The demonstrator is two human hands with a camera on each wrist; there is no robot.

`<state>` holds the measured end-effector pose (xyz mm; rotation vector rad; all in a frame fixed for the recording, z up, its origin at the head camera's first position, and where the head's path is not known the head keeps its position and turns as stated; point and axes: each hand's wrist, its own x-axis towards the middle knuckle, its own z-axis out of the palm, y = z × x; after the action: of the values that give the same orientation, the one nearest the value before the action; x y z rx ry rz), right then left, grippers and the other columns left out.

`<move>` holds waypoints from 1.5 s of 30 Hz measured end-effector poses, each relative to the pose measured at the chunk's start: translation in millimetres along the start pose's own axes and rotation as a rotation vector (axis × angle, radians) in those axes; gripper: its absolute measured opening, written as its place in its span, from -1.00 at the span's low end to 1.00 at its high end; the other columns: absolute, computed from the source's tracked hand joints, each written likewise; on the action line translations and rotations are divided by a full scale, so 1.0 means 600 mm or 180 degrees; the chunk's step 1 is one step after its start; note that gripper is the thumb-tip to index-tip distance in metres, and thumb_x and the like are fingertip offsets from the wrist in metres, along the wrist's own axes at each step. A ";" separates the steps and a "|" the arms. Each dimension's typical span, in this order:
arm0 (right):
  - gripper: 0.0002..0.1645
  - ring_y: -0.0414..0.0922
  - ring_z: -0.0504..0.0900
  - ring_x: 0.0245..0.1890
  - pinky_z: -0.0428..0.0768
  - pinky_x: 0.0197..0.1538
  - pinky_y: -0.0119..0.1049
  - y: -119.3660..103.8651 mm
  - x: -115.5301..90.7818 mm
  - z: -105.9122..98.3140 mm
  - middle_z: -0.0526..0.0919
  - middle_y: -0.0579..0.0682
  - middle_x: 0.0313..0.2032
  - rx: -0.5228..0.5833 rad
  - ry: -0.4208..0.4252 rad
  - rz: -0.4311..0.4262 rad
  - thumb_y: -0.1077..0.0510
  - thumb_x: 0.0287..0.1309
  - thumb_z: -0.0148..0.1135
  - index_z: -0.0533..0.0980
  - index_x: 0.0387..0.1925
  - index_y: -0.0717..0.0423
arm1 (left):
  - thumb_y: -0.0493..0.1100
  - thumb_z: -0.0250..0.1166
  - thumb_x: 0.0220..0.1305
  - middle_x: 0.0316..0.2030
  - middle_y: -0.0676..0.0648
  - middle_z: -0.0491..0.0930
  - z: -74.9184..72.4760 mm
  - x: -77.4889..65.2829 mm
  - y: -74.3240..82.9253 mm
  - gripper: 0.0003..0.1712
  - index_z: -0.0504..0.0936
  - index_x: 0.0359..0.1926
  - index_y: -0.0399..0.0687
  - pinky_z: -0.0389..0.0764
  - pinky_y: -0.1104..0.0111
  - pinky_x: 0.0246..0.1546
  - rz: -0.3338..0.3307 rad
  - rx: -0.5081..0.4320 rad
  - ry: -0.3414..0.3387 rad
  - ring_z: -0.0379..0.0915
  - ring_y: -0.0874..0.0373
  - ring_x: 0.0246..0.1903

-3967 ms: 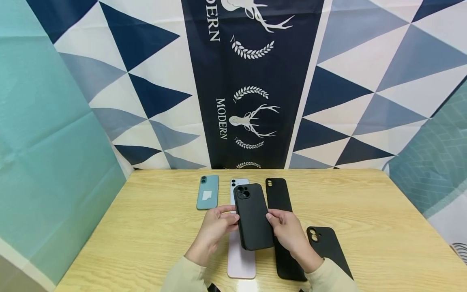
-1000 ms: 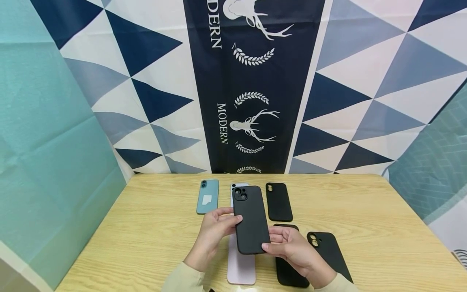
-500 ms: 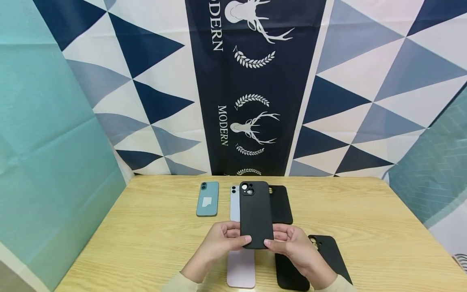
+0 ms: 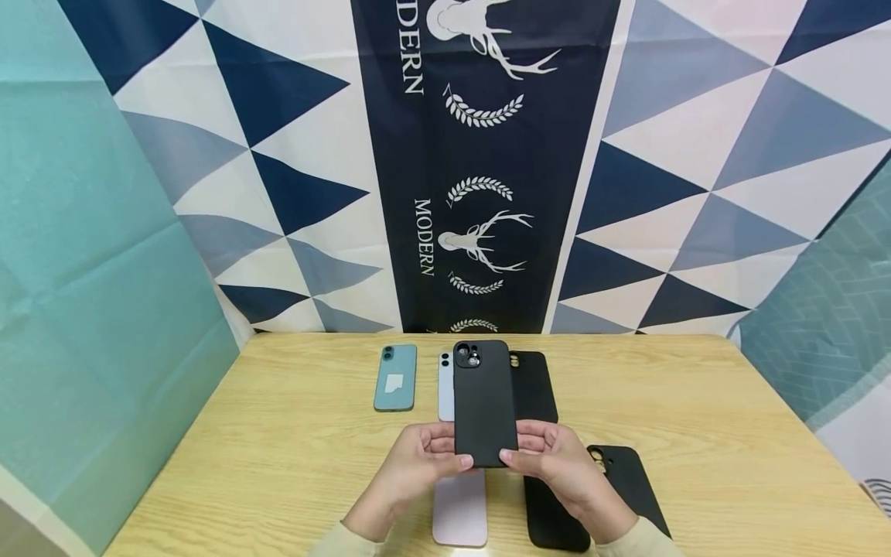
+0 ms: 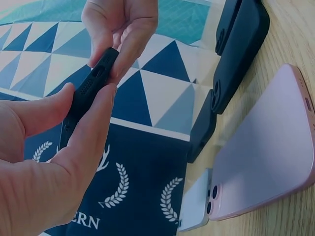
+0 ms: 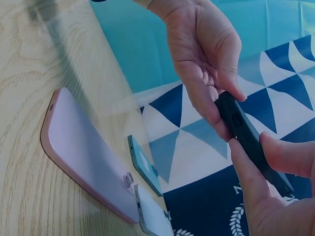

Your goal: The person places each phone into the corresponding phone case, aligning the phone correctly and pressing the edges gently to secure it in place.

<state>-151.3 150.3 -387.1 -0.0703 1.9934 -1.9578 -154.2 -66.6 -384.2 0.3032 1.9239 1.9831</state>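
Both hands hold a black phone case [image 4: 485, 402] above the table, its back toward the head camera and its camera cutout at the top. Round lens shapes with bright glints show in the cutout. My left hand [image 4: 418, 464] grips the lower left corner, thumb in front and fingers at the side. On the lower right corner my right hand [image 4: 560, 468] pinches in the same way. The left wrist view shows the bottom edge of the case [image 5: 88, 93] with a port opening and small holes. A pink phone [image 4: 460, 510] lies below the case, and a pale phone [image 4: 445, 387] is partly hidden behind it.
A teal phone [image 4: 395, 379] with a white label lies at the back left of the wooden table [image 4: 278, 449]. Black cases lie to the right: one at the back [image 4: 534, 387], one partly under the right forearm [image 4: 553, 518], and one further right [image 4: 629, 487].
Compared with earlier, the held case is straighter and slightly higher. The right hand has slid from its side to the lower corner, and the left hand has moved down to the other lower corner.
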 end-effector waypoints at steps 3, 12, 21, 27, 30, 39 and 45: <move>-0.16 -0.31 0.70 -0.25 0.71 -0.13 -0.37 0.001 0.000 0.000 0.73 0.05 -0.14 -0.0027 0.0022 0.0011 0.29 0.04 0.37 0.16 0.23 0.63 | -0.45 0.25 0.18 -0.08 -0.43 0.64 0.002 0.001 -0.002 -0.54 0.45 0.11 -0.57 0.71 0.34 -0.13 0.0003 -0.0042 -0.0030 0.68 0.13 -0.18; -0.22 -0.33 0.71 -0.25 0.69 -0.17 -0.45 0.006 0.001 0.000 0.76 0.01 -0.17 0.0041 -0.0036 -0.0032 0.30 0.07 0.35 0.21 0.22 0.62 | -0.52 0.14 0.23 -0.12 -0.52 0.61 0.012 -0.001 -0.008 -0.62 0.41 0.06 -0.68 0.72 0.23 -0.15 0.0024 -0.0214 0.0043 0.69 -0.17 -0.19; -0.23 -0.34 0.70 -0.26 0.68 -0.17 -0.47 0.003 0.003 -0.002 0.75 -0.02 -0.19 0.0018 -0.0039 -0.0074 0.29 0.05 0.36 0.23 0.20 0.61 | -0.54 0.16 0.20 -0.13 -0.55 0.60 0.015 -0.001 -0.010 -0.64 0.43 0.02 -0.70 0.72 0.20 -0.17 0.0057 -0.0341 0.0161 0.69 -0.14 -0.22; -0.23 -0.35 0.69 -0.25 0.67 -0.14 -0.47 -0.007 0.007 -0.002 0.75 -0.04 -0.19 -0.0041 -0.0135 -0.0045 0.21 0.10 0.34 0.24 0.20 0.59 | -0.54 0.15 0.20 -0.10 -0.52 0.60 0.015 -0.003 -0.011 -0.62 0.40 0.04 -0.70 0.72 0.18 -0.16 0.0092 -0.0441 0.0251 0.70 -0.05 -0.22; -0.27 -0.35 0.70 -0.27 0.67 -0.12 -0.45 -0.016 0.009 -0.001 0.75 -0.09 -0.22 -0.0041 -0.0157 -0.0021 0.16 0.16 0.30 0.26 0.20 0.56 | -0.53 0.15 0.21 -0.10 -0.51 0.60 0.013 -0.004 -0.008 -0.61 0.39 0.05 -0.70 0.72 0.18 -0.16 0.0141 -0.0470 0.0272 0.69 -0.03 -0.22; -0.25 -0.32 0.70 -0.21 0.66 0.01 -0.38 -0.037 0.018 0.000 0.73 -0.02 -0.12 -0.0020 0.0030 0.0014 0.11 0.26 0.20 0.18 0.27 0.55 | -0.53 0.18 0.19 -0.11 -0.48 0.62 0.012 -0.010 0.000 -0.60 0.40 0.06 -0.67 0.72 0.19 -0.17 0.0082 -0.0547 0.0261 0.70 0.02 -0.21; -0.34 -0.33 0.71 -0.30 0.68 -0.10 -0.42 -0.038 0.019 0.003 0.75 -0.15 -0.28 0.0049 0.0206 0.0039 0.14 0.27 0.20 0.25 0.20 0.55 | -0.50 0.20 0.20 -0.13 -0.47 0.64 0.015 -0.011 -0.006 -0.62 0.45 0.04 -0.63 0.72 0.21 -0.18 0.0015 -0.0427 0.0124 0.70 -0.01 -0.22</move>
<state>-166.3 144.4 -367.4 0.0091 2.0139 -1.9916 -144.0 -60.8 -386.4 0.2351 1.8036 2.1238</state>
